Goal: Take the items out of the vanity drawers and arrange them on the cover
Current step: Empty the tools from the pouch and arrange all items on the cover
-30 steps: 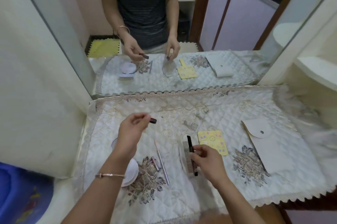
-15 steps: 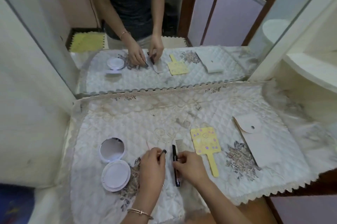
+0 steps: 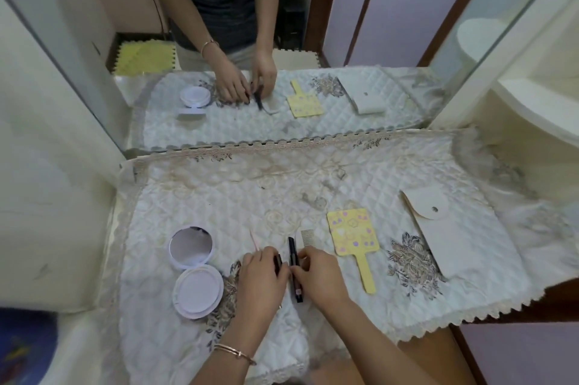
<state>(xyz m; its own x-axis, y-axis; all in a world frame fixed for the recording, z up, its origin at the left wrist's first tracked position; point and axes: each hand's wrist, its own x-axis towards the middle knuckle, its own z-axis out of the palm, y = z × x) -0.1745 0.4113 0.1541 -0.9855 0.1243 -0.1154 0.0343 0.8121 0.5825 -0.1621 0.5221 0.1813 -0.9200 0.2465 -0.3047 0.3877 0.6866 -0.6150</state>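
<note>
While left hand pinched a small dark tube, right hand set black pen on cover beside it; next, likely release, straighten both.

— what do we have on the cover, from the left side?

— at the left we see the open compact, its two halves one behind the other. to its right lies the thin stick, then our left hand and our right hand, close together near the front edge.

— and between the hands?

— the dark tube, with the comb just behind our right hand. further right we find the hand mirror, and the pouch at the far right. behind the cover stands the wall mirror.
</note>
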